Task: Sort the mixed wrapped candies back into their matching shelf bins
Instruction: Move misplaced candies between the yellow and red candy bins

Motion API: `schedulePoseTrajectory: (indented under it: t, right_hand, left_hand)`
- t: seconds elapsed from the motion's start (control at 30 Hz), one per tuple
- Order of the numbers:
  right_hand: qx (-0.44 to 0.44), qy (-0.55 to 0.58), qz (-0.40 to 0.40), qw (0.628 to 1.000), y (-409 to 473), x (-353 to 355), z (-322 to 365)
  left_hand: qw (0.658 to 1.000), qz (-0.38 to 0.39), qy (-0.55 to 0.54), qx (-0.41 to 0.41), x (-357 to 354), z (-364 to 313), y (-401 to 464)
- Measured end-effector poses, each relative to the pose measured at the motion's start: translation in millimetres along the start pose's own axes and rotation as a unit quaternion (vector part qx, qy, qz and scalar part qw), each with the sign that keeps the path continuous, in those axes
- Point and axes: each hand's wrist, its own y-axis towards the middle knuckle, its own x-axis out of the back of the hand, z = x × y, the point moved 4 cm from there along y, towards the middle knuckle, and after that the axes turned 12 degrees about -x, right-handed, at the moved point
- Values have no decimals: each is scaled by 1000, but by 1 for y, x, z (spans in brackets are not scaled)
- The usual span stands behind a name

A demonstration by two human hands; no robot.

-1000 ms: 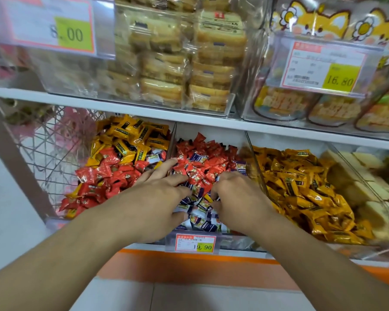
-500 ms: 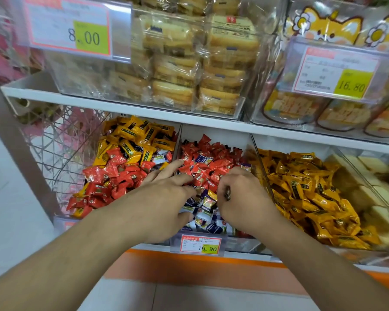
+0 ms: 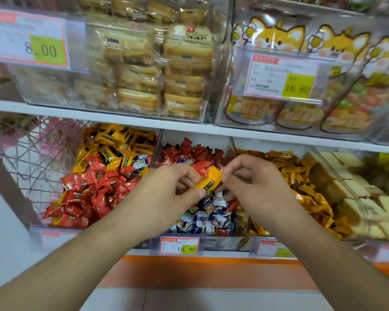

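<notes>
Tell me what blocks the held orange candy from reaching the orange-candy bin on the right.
Only the right hand, which sits between the orange candy gripped by the left hand and the right bin. The bin's top is open; nothing else visible intervenes.

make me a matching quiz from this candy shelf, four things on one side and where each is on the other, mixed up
Things:
1. yellow candy
2. 19.90 price tag
3. 8.00 price tag
4. fox-print bags

Places:
A. upper shelf, far left
B. upper shelf, right
C. held in the left hand, beside the right hand
D. front of the middle bin

Pairs: 1-C, 2-D, 3-A, 4-B
</notes>
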Motion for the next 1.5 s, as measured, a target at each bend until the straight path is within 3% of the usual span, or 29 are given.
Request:
schedulePoseTrajectory:
  t: [0.13,0.23,0.33,0.43,0.5,0.6,0.7,0.83,1.03,1.23,1.5]
  right_hand:
    - [121,-143,33,982,-9,14,0]
    - [182,-273,-1,945,-14,22,-5]
    - [131,-301,-100,939,-8,49,-16]
    - [42,-299,-216,929,3,86,-31]
    - [-25,-339,-236,910,13,99,-47]
    - [-28,-383,-198,902,20,89,-51]
    - [81,-372,-139,914,17,55,-30]
    - [192,-335,27,922,18,-17,-11]
    - [207,-378,159,888,37,-106,-23]
    - [206,-460,125,855,37,-89,-22]
    - [162,-509,43,844,29,-67,-22]
  left_hand:
    - [997,12,-73,6,-11,-9,1]
    - [996,23,-86,9,-18,-17,1]
    - [1000,24,-13,-2,-19,-18,1]
    - [986,1,157,-47,-3,-11,4]
    - [977,-10,209,-46,10,0,4]
    - [965,4,263,-10,25,23,1]
    - [961,36,271,30,29,41,-5]
    - [963,61,258,51,29,53,-8]
    - [971,45,231,39,30,59,-10]
    - [971,60,227,36,35,64,-12]
    - [970,77,228,38,38,56,-11]
